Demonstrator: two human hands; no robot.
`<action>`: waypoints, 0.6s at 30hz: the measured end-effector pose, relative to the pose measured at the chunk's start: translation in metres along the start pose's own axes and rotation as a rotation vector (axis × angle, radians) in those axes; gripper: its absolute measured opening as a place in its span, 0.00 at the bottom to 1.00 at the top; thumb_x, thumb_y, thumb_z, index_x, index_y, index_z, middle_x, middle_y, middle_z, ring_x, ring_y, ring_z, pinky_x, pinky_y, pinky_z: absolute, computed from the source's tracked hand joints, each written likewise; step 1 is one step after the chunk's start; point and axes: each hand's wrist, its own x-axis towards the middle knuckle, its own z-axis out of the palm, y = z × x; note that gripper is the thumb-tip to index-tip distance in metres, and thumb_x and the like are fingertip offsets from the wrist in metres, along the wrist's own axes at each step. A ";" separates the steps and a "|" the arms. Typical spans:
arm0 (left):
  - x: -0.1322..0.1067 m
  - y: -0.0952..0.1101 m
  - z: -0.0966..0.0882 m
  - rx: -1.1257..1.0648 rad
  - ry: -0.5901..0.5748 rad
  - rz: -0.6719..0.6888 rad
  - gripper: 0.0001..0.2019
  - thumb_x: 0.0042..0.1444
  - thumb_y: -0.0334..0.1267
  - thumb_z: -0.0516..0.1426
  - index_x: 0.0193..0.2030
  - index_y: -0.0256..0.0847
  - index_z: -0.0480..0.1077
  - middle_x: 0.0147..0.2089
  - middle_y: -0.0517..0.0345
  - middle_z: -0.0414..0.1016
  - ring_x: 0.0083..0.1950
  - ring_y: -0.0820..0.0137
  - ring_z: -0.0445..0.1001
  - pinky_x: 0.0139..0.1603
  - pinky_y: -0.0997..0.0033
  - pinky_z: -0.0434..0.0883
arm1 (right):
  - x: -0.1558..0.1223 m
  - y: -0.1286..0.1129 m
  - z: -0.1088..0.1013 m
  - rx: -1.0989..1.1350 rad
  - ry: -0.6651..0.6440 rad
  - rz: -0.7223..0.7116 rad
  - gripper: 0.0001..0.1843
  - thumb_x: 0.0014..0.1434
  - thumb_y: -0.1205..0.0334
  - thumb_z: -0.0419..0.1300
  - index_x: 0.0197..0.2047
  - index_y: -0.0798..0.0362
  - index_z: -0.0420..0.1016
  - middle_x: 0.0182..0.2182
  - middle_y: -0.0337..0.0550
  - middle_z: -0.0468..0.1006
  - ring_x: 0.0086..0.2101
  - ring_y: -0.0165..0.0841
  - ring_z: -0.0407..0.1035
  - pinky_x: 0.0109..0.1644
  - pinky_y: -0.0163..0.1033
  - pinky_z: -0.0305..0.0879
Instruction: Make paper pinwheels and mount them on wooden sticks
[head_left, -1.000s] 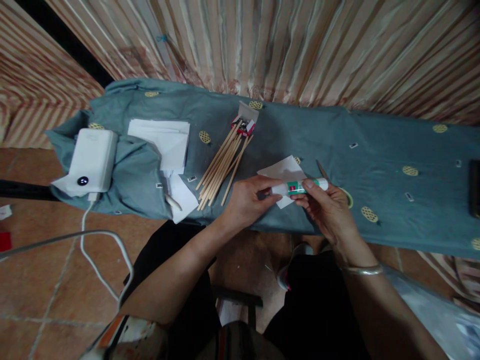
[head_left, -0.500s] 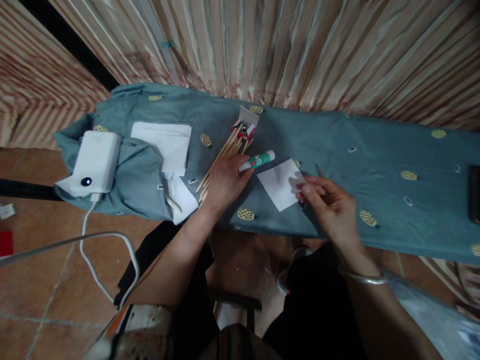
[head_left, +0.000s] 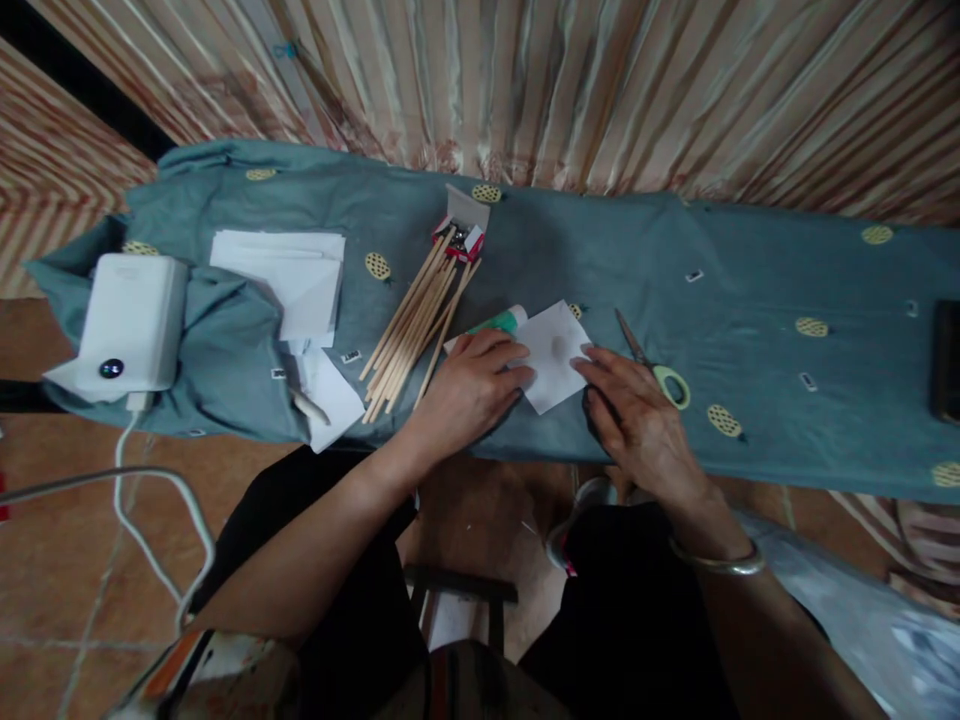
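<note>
A square of white paper (head_left: 553,355) lies on the cloth between my hands, with a faint grey shadow or mark at its middle. The fingers of my left hand (head_left: 476,385) rest, apart, along its left edge. On the opposite side my right hand (head_left: 636,415) touches the right edge with outstretched fingers. Behind my left fingers lies a glue stick (head_left: 508,320), green and white, partly covered. Scissors (head_left: 651,365) with a pale green handle sit just beyond my right hand, one handle loop partly hidden by it.
Several thin wooden sticks (head_left: 412,325) lean on a small open red box (head_left: 459,238) of metal bits. White paper sheets (head_left: 289,280) and a white power bank (head_left: 131,320) with a cable lie left. A dark object (head_left: 946,360) stands at the right edge of the blue-green cloth (head_left: 750,300).
My left hand has let go of the glue stick, which now lies on the cloth, and has come to the paper's left edge. My right hand has flattened onto the paper, uncovering the scissors.
</note>
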 end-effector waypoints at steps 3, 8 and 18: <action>0.003 -0.002 0.004 -0.029 -0.011 0.022 0.09 0.65 0.37 0.53 0.44 0.41 0.75 0.50 0.53 0.77 0.55 0.61 0.68 0.54 0.57 0.67 | 0.001 0.002 0.000 -0.009 -0.001 0.004 0.21 0.66 0.66 0.50 0.59 0.51 0.70 0.60 0.51 0.71 0.59 0.43 0.65 0.64 0.55 0.60; 0.004 -0.005 0.010 0.009 -0.014 0.060 0.09 0.65 0.38 0.53 0.44 0.39 0.74 0.48 0.53 0.78 0.53 0.62 0.69 0.53 0.59 0.68 | 0.004 0.003 -0.001 -0.034 0.001 0.008 0.19 0.65 0.65 0.51 0.58 0.55 0.72 0.58 0.55 0.72 0.59 0.44 0.65 0.64 0.55 0.60; 0.006 -0.001 0.010 0.112 -0.035 0.106 0.09 0.65 0.34 0.53 0.44 0.36 0.74 0.48 0.52 0.78 0.50 0.63 0.71 0.50 0.60 0.68 | 0.006 0.007 -0.002 -0.065 0.033 -0.016 0.20 0.65 0.65 0.53 0.59 0.52 0.70 0.58 0.52 0.72 0.58 0.43 0.66 0.63 0.55 0.62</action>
